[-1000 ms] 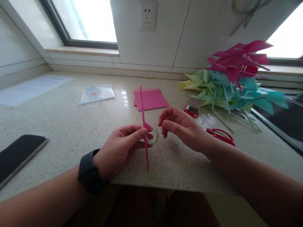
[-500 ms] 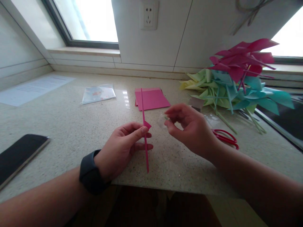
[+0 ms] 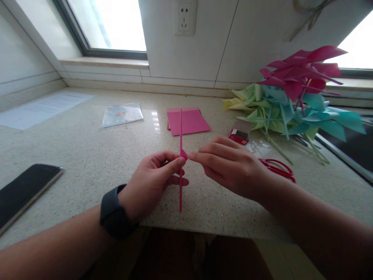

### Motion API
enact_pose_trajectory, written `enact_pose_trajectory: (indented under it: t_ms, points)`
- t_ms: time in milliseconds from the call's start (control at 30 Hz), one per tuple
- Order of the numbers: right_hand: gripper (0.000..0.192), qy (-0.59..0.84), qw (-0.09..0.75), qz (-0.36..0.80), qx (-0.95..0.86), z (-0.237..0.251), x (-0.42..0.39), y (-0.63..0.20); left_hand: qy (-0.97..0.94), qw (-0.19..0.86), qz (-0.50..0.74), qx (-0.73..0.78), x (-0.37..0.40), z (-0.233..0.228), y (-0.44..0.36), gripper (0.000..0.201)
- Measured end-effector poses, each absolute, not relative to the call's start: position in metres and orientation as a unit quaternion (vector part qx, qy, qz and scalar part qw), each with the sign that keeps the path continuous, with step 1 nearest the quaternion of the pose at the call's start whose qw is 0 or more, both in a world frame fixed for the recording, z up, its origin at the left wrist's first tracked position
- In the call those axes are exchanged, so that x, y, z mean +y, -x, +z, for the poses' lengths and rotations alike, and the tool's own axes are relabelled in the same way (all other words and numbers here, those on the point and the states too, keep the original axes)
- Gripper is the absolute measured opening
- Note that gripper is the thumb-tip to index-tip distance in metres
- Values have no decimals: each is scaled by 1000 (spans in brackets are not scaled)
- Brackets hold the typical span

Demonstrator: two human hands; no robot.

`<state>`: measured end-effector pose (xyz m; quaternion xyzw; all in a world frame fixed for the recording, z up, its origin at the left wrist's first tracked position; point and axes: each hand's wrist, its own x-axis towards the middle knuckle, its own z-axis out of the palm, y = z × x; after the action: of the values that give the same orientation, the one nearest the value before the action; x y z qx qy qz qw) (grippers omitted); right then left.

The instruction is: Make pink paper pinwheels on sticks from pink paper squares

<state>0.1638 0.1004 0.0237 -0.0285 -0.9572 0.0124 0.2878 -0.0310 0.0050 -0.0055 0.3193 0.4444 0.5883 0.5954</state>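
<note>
While a pink stick (image 3: 180, 134) is clamped by the fingers of the left hand (image 3: 148, 177), its small flap (image 3: 183, 154) is met by those of the right hand (image 3: 233, 165), bunched together; whether anything is gripped there cannot be told. Beyond the fingers, pink paper (image 3: 194, 122) is seen.

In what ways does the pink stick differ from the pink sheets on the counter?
The stick is long and narrow, while the sheets are broad and flat. The stick is held in the left hand; the sheets lie on the counter, untouched by the hands. Both are pink.
</note>
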Motion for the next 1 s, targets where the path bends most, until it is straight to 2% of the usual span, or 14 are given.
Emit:
enact_pose_trajectory:
  t_ms: [200,433,833,1000]
  points:
    - [29,27,261,-2,-965,23,100,-164,-327,596,588,440,6,-7,32,16]
    - [29,23,275,-15,-961,21,101,-163,-333,601,587,428,6,-9,33,12]
    - [18,41,301,48,-951,17,101,-160,-336,608,575,432,4,-7,33,13]
    - [17,83,296,127,-943,18,95,-161,-348,605,557,450,4,-8,34,16]
